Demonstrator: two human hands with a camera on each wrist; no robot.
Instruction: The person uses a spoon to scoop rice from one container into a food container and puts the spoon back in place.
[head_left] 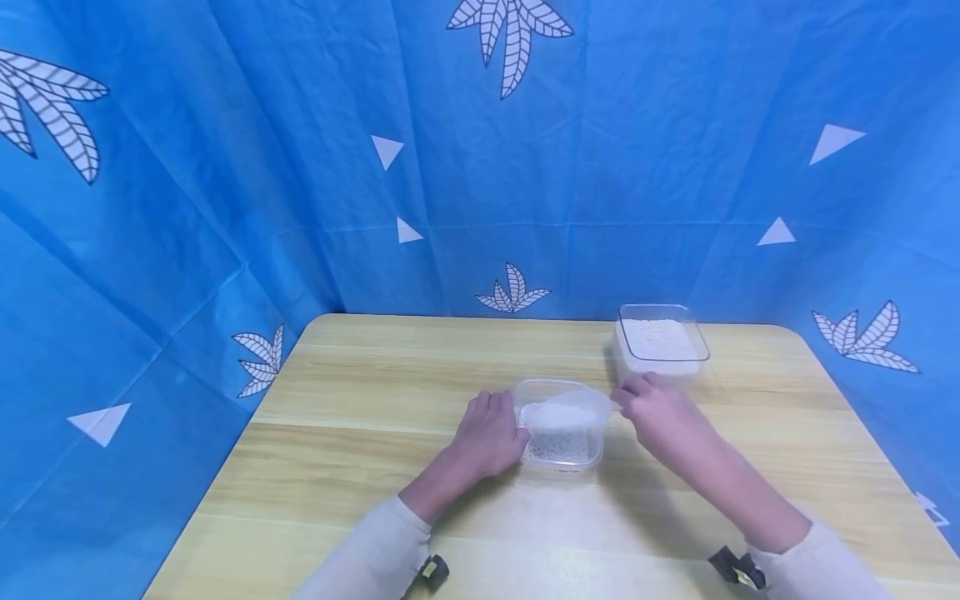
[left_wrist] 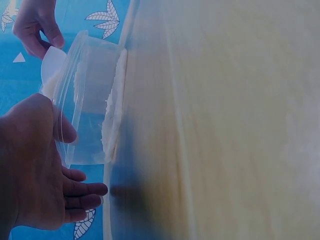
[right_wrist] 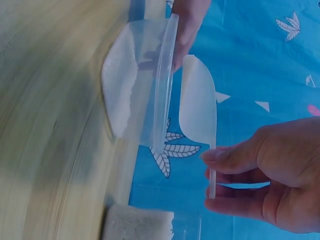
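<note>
A clear plastic container (head_left: 564,454) with white powder in its bottom stands on the table. My left hand (head_left: 491,433) grips its left side, the thumb hooked over the rim and the fingers along the outer wall in the left wrist view. Above the container's opening is a white scoop (right_wrist: 197,102), its bowl over the rim. My right hand (head_left: 660,412) pinches the scoop's thin handle between thumb and fingers (right_wrist: 240,205). White powder shows in the scoop (left_wrist: 53,67) in the left wrist view. How full it is I cannot tell.
Behind my right hand stands a second clear container (head_left: 662,337), holding more white powder. The wooden table (head_left: 360,500) has rounded back corners. A blue cloth (head_left: 480,167) with white leaves and triangles hangs behind and at the sides.
</note>
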